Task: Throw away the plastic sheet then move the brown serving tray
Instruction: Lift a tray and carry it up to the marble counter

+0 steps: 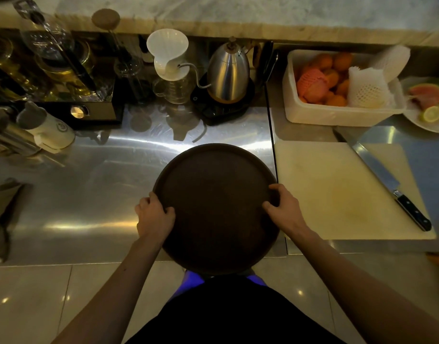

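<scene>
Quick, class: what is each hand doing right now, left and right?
Left hand: closed on the left rim of the brown tray.
Right hand: closed on the tray's right rim.

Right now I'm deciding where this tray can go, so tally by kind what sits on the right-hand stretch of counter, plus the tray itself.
Round brown serving tray, held by left hand and right hand: 1
Cream plastic cutting board: 1
Black-handled steel knife: 1
White plastic tub of oranges: 1
White plate of cut fruit: 1
Total: 5
</scene>
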Motion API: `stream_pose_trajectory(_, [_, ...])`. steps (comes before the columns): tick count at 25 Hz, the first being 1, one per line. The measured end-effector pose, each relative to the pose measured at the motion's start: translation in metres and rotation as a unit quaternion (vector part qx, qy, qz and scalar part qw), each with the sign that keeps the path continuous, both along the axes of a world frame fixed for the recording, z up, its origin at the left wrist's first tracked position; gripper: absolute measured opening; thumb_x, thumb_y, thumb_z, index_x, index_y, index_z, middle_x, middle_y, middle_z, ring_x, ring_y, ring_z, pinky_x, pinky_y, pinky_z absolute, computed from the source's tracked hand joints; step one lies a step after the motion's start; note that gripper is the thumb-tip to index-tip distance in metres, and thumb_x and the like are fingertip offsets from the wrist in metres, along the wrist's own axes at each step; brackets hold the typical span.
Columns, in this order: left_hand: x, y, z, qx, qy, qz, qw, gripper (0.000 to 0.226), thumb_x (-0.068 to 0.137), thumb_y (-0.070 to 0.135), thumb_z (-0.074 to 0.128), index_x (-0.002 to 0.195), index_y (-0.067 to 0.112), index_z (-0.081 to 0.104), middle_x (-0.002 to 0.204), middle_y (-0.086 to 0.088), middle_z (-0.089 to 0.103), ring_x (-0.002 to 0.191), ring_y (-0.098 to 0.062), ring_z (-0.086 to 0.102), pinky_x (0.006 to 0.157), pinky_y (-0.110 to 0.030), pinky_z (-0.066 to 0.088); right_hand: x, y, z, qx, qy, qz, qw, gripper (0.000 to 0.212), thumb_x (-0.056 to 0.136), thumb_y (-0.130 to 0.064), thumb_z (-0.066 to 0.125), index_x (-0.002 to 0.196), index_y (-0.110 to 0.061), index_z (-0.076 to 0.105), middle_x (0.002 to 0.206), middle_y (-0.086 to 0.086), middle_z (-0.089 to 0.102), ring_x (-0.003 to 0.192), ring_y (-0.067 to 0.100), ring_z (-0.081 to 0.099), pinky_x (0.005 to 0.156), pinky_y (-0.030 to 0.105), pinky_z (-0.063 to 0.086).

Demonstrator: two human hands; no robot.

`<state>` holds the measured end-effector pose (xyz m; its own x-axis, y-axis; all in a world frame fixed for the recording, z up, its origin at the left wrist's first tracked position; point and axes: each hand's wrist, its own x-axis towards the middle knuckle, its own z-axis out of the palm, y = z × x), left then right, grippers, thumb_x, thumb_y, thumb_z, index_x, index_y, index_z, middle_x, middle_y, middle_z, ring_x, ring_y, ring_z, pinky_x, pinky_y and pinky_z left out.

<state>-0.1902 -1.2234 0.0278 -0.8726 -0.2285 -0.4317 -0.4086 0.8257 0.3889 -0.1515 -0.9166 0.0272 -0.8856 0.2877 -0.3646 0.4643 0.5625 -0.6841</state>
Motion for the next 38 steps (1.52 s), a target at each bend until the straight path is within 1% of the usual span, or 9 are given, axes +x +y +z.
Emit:
stream_pose_trajectory(5, [0.005,-0.003,-0.004,-0.013,-0.004,-0.008,1.000,0.059,0.090,0.028,0.056,0.140,0.004,0.036,0.136,-0.022,0.045,0.126,-0.038,0.042,0.098,-0.050,0.046,0.008,-0.010,-0.008,0.024,-0.005,0.021,0.999,0.063,0.079,-0.025,0.066,0.136,-0.012,0.042,0.133,0.011,0.048,0.116,0.027,0.052,0.096,0.040,0.048])
stream_pose_trajectory(8, [0.006,-0.005,-0.005,0.011,0.005,-0.001,1.000,0.064,0.088,0.027,0.058,0.143,0.006,0.034,0.137,-0.022,0.045,0.127,-0.039,0.042,0.098,-0.052,0.045,0.012,-0.015,-0.011,0.035,-0.003,0.030,0.999,0.068,0.079,-0.026,0.066,0.139,-0.011,0.038,0.138,0.009,0.041,0.120,0.027,0.049,0.099,0.041,0.047])
stream_pose_trajectory(12, [0.012,-0.011,-0.010,0.068,0.058,-0.003,0.996,0.062,0.086,0.018,0.061,0.143,0.007,0.037,0.136,-0.019,0.048,0.128,-0.037,0.043,0.101,-0.050,0.044,0.020,-0.019,-0.015,0.032,0.001,0.013,0.999,0.076,0.081,-0.020,0.065,0.147,-0.010,0.027,0.148,0.012,0.033,0.130,0.028,0.040,0.106,0.043,0.040])
stream_pose_trajectory(14, [0.016,-0.016,-0.013,0.099,0.085,-0.004,0.991,0.058,0.087,0.015,0.060,0.140,0.007,0.040,0.134,-0.018,0.050,0.126,-0.035,0.046,0.103,-0.050,0.044,0.025,-0.021,-0.018,0.021,0.009,-0.011,1.000,0.078,0.081,-0.015,0.064,0.148,-0.012,0.024,0.147,0.013,0.034,0.131,0.028,0.039,0.106,0.041,0.039])
stream_pose_trajectory(17, [0.020,-0.019,-0.019,0.093,0.090,0.008,0.992,0.061,0.090,0.019,0.060,0.144,0.008,0.036,0.139,-0.019,0.047,0.130,-0.034,0.042,0.105,-0.047,0.040,0.029,-0.020,-0.021,0.008,0.007,-0.029,1.000,0.078,0.083,-0.012,0.060,0.150,-0.016,0.021,0.140,0.014,0.041,0.124,0.029,0.045,0.102,0.045,0.043])
stream_pose_trajectory(21, [0.022,-0.021,-0.028,0.064,0.095,0.005,0.993,0.058,0.094,0.023,0.057,0.144,0.003,0.035,0.140,-0.022,0.043,0.130,-0.037,0.041,0.105,-0.048,0.040,0.035,-0.021,-0.031,0.048,0.012,-0.018,0.999,0.071,0.093,-0.022,0.054,0.151,-0.010,0.014,0.139,0.020,0.041,0.124,0.033,0.044,0.103,0.048,0.042])
stream_pose_trajectory(26, [0.030,-0.023,-0.042,0.063,0.108,0.033,0.992,0.039,0.099,0.017,0.046,0.136,0.003,0.045,0.132,-0.021,0.049,0.118,-0.034,0.052,0.099,-0.042,0.045,0.040,-0.028,-0.046,0.104,0.037,-0.042,0.993,0.064,0.099,-0.025,0.045,0.152,-0.008,0.013,0.141,0.021,0.041,0.126,0.033,0.043,0.104,0.046,0.041])
stream_pose_trajectory(31, [0.031,-0.021,-0.049,0.052,0.118,0.057,0.990,0.033,0.100,0.019,0.046,0.129,0.002,0.050,0.126,-0.018,0.055,0.110,-0.031,0.057,0.092,-0.039,0.048,0.042,-0.029,-0.057,0.126,0.083,-0.075,0.986,0.054,0.098,-0.012,0.041,0.148,-0.005,0.024,0.134,0.024,0.048,0.121,0.036,0.047,0.103,0.049,0.041])
stream_pose_trajectory(38, [0.028,-0.026,-0.057,0.028,0.113,0.070,0.991,0.030,0.100,0.024,0.046,0.123,0.005,0.047,0.118,-0.015,0.057,0.090,-0.023,0.059,0.072,-0.033,0.048,0.027,-0.031,-0.064,0.153,0.082,-0.044,0.984,0.057,0.095,-0.015,0.041,0.148,-0.003,0.023,0.137,0.025,0.045,0.123,0.039,0.045,0.102,0.051,0.041])
